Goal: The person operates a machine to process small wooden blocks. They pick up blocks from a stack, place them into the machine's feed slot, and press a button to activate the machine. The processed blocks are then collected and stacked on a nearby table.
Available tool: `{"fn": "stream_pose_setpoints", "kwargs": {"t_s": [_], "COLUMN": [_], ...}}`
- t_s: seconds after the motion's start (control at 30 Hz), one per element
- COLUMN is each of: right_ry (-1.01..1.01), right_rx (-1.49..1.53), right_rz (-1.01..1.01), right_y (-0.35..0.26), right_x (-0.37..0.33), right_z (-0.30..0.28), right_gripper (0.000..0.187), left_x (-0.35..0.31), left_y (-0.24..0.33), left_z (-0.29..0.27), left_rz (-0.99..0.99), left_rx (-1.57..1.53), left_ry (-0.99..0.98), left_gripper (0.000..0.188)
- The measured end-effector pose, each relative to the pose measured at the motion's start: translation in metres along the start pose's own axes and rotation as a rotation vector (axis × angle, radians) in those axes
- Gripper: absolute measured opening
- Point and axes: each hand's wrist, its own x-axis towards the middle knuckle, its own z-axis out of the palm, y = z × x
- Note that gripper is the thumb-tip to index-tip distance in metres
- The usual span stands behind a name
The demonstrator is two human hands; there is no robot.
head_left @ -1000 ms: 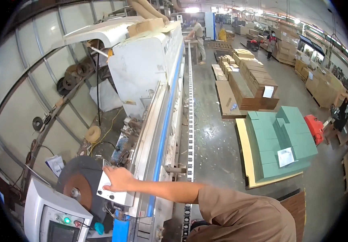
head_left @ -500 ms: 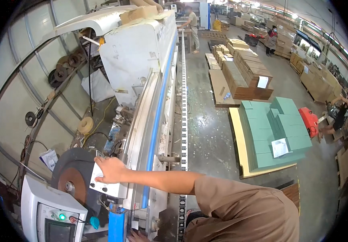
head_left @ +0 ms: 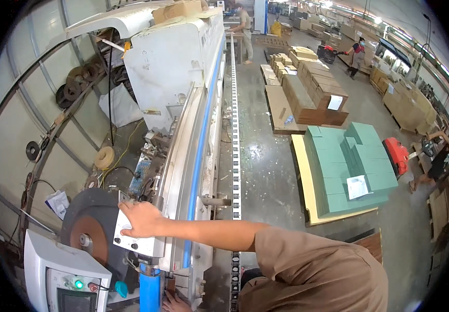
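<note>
My right hand (head_left: 140, 219) reaches leftward across the machine and rests on top of a small white box-shaped housing (head_left: 125, 242). Its thumb is spread from the other fingers, and the fingertips lie near the housing's far edge. Low in the view, my left hand (head_left: 176, 303) is partly cut off by the lower edge. Its fingers are stretched out beside a narrow brown piece (head_left: 171, 284), apparently touching it, next to the blue upright part (head_left: 150, 289) of the machine. How much of the brown piece lies under the hand is hidden.
A large dark disc (head_left: 85, 239) and a grey control panel (head_left: 58, 283) with a lit green button stand at left. A roller rail (head_left: 236, 171) runs alongside the machine. Stacked green boards (head_left: 333, 171) and brown boards (head_left: 315, 93) lie at right. Several people work farther off.
The view has shifted slightly. A brown piece now shows by my left hand, where a pale one was. My right hand stays on the white housing. A distant person has turned rightward.
</note>
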Motion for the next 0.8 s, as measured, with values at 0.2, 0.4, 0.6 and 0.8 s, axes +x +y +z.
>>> {"fn": "stream_pose_setpoints", "kwargs": {"t_s": [0.2, 0.4, 0.6, 0.8], "right_ry": [-0.002, -0.004, 0.005, 0.554], "right_rx": [-0.028, 0.004, 0.039, 0.169], "right_rz": [-0.006, 0.005, -0.042, -0.191], "right_y": [0.002, 0.000, 0.002, 0.025], "right_x": [0.001, 0.001, 0.001, -0.009], "right_z": [0.003, 0.003, 0.003, -0.057], "right_gripper": [0.093, 0.093, 0.097, 0.083], "left_x": [0.001, 0.002, -0.006, 0.000], "left_y": [0.008, 0.017, 0.007, 0.018], "left_z": [0.002, -0.031, -0.019, -0.028], "left_rz": [0.089, 0.091, 0.086, 0.046], "left_rx": [0.005, 0.070, 0.101, 0.141], "left_ry": [0.084, -0.061, -0.077, -0.194], "left_gripper": [0.038, 0.046, 0.056, 0.068]}}
